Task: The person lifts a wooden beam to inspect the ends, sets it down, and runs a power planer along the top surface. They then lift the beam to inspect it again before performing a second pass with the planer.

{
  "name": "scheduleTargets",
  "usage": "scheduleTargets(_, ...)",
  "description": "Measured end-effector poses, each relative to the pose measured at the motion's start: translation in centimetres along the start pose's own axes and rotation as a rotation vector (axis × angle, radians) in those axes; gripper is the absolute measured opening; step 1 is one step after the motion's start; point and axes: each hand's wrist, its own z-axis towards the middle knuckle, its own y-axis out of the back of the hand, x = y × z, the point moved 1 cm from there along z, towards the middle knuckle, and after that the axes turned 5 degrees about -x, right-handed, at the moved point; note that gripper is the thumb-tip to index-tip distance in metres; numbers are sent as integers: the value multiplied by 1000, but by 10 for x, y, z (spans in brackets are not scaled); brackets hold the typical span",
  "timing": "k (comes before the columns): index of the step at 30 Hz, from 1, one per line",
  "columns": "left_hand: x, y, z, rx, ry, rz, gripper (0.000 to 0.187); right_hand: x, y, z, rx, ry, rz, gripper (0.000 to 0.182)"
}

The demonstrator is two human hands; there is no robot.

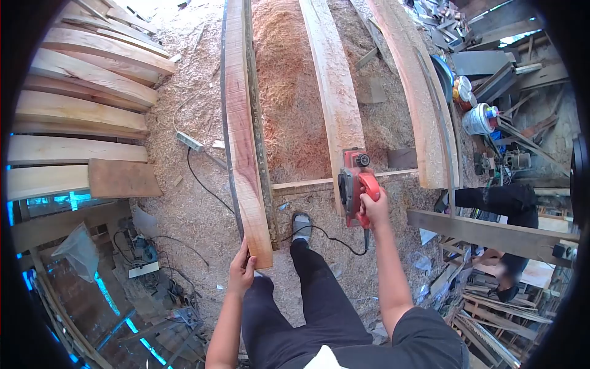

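A red and black electric hand planer (355, 187) rests on the near end of the middle wooden beam (335, 92). My right hand (374, 208) is wrapped round its rear handle, and a black cord (326, 237) runs from the tool down towards my feet. On the left, a reddish-streaked plank (241, 135) lies lengthwise away from me. My left hand (241, 268) grips the near end of this plank, thumb on top and fingers at its left side, partly hidden. A third beam (409, 92) lies to the right.
Stacked boards (86, 117) fill the left side. A power strip (189, 141) with a cable lies on the shaving-covered floor (184, 92). Paint buckets (478, 119) stand at the right. Another person (507, 203) is at the right edge, beyond a crosswise timber (491, 229).
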Motion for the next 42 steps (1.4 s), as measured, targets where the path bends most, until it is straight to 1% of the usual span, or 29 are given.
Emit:
scheduleTargets(2,-7,0,1,-8,19,-16,58,-9,-6,-8,-89,40,-109,16)
scheduleTargets(4,-4,2,-3,-14,11,63,57,-8,-10,-40,-97,87,-124,14)
scheduleTargets(6,4,4,-13,-24,-1,41,54,-9,-7,-83,-84,-26,-27,16)
scheduleTargets(7,7,5,-18,-35,-5,12,51,-7,-9,-107,-83,-14,-22,16)
scheduleTargets(9,8,13,-40,-57,-17,-24,48,-6,-16,-160,-65,-114,110,21)
scheduleTargets(11,4,25,-67,34,7,74,38,-1,-22,-208,-16,-105,126,22)
scheduleTargets(14,-3,35,-113,56,-75,178,33,23,-35,-278,72,-80,190,22)
scheduleTargets(15,-22,37,-127,92,-96,216,32,31,-42,-301,130,-66,230,21)
scheduleTargets(16,-34,40,-142,92,-113,218,32,36,-48,-323,128,-52,238,21)
scheduleTargets(18,-58,45,-169,321,-34,149,33,55,-63,-360,220,12,329,19)
scheduleTargets(19,-71,50,-184,439,14,68,37,71,-70,-381,245,72,320,19)
scheduleTargets(20,-83,55,-199,435,7,75,37,83,-78,-401,249,77,327,19)
scheduleTargets(22,-102,66,-227,562,23,-110,51,109,-91,-439,300,171,398,19)
scheduleTargets(23,-108,77,-239,560,24,-106,51,120,-96,-458,302,169,401,19)
scheduleTargets(25,-126,95,-251,688,-56,-336,70,149,-106,-488,347,289,394,20)
scheduleTargets(26,-135,103,-260,682,-63,-336,70,164,-110,-502,353,295,393,20)
scheduleTargets(28,-154,118,-279,699,-162,-443,83,190,-117,-532,414,310,494,24)
scheduleTargets(29,-160,124,-283,778,-237,-481,91,199,-120,-543,416,305,492,24)
scheduleTargets(30,-161,129,-284,775,-235,-483,91,208,-124,-551,453,347,510,26)
scheduleTargets(32,-156,134,-289,935,-243,-366,96,223,-132,-568,491,380,527,27)
scheduleTargets(33,-157,132,-297,883,-241,-434,90,232,-136,-577,514,373,563,29)
scheduleTargets(34,-160,136,-299,880,-239,-435,90,241,-138,-584,538,368,600,31)
scheduleTargets(35,-163,141,-297,913,-237,-275,77,248,-140,-591,548,424,582,33)
scheduleTargets(36,-167,145,-293,944,-233,-113,65,254,-141,-596,549,423,583,33)
scheduleTargets(37,-198,154,-305,818,-261,-103,36,260,-142,-599,554,426,561,33)
scheduleTargets(38,-193,161,-300,814,-258,-106,36,264,-142,-602,562,428,536,33)
scheduleTargets(40,-179,182,-291,744,-320,107,20,274,-143,-606,570,429,527,34)
scheduleTargets(41,-175,192,-297,648,-307,36,19,276,-142,-608,570,430,525,34)
scheduleTargets(42,-162,203,-297,647,-302,33,19,278,-142,-609,571,424,522,34)
